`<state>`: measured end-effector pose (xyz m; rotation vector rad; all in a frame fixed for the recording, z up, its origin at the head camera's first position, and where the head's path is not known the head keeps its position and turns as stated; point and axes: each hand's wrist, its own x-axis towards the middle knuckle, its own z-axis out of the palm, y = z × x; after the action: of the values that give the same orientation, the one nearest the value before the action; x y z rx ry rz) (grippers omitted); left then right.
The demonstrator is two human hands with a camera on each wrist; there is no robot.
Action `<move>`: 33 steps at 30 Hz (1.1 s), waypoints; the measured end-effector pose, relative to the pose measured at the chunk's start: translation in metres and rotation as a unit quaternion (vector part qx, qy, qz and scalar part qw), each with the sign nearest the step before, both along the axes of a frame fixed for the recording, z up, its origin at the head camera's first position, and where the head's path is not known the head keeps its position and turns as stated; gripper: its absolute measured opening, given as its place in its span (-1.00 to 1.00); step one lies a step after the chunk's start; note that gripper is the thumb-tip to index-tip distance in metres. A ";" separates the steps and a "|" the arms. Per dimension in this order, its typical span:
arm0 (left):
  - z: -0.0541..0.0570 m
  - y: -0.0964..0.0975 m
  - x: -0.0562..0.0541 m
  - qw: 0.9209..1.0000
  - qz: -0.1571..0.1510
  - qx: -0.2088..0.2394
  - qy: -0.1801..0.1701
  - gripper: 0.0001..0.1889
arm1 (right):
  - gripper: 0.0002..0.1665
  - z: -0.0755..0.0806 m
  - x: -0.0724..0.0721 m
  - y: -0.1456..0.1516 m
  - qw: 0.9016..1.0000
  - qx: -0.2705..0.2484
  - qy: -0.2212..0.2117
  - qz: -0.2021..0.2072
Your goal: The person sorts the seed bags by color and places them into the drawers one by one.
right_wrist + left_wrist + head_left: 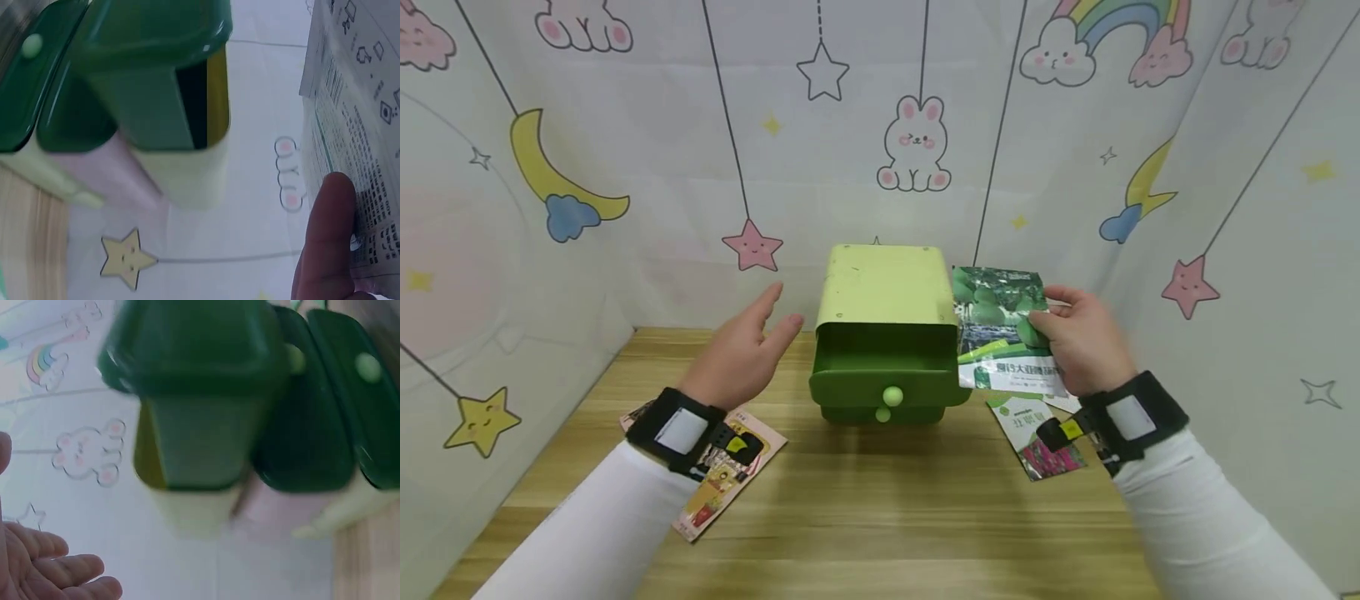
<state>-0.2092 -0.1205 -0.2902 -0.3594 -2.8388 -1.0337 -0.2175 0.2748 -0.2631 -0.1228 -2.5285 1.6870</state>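
Note:
My right hand (1088,340) pinches a green and white printed packet (996,321) by its right side, level with the drawer unit. In the right wrist view, small print covers the side of the packet (369,169) turned to that camera, with one finger (331,231) against it. The small drawer unit (886,283) has a pale green top, and its top green drawer (846,390) is pulled out. To the left of the unit my left hand (737,354) is raised, fingers extended and holding nothing.
On the wooden table (880,517), printed packets (715,500) lie under my left wrist. Another packet with pink flowers (1037,442) lies below my right hand, a white piece beside it. Two lower green drawers (300,437) appear pushed in. A cartoon-printed curtain (850,167) surrounds the table.

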 end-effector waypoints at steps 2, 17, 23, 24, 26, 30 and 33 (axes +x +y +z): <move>0.009 0.013 -0.003 1.000 -0.007 0.023 0.012 -0.12 | -0.25 0.005 -0.005 -0.013 1.000 -0.013 -0.013 0.009; 0.041 0.090 -0.009 0.982 -0.047 0.159 -0.088 -0.11 | -0.29 0.014 -0.015 -0.079 0.994 -0.099 -0.006 0.046; 0.038 0.097 -0.009 0.976 -0.027 0.175 -0.128 -0.04 | -0.29 0.010 -0.016 -0.089 0.992 -0.115 0.000 0.051; 0.037 0.097 -0.009 0.975 -0.025 0.177 -0.130 -0.03 | -0.28 0.009 -0.016 -0.089 0.992 -0.114 -0.002 0.051; 0.036 0.098 -0.009 0.972 -0.024 0.189 -0.135 -0.02 | -0.29 0.008 -0.016 -0.091 0.992 -0.113 -0.008 0.052; 0.033 0.098 -0.008 0.969 -0.023 0.205 -0.135 -0.04 | -0.29 0.006 -0.015 -0.091 0.993 -0.105 -0.016 0.056; 0.032 0.098 -0.007 0.967 -0.024 0.214 -0.136 -0.05 | -0.29 0.005 -0.015 -0.089 0.993 -0.099 -0.018 0.061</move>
<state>-0.2163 -0.0225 -0.2582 -0.2597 -2.7227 -1.7828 -0.2320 0.1854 -0.2584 -0.0123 -2.4330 1.9969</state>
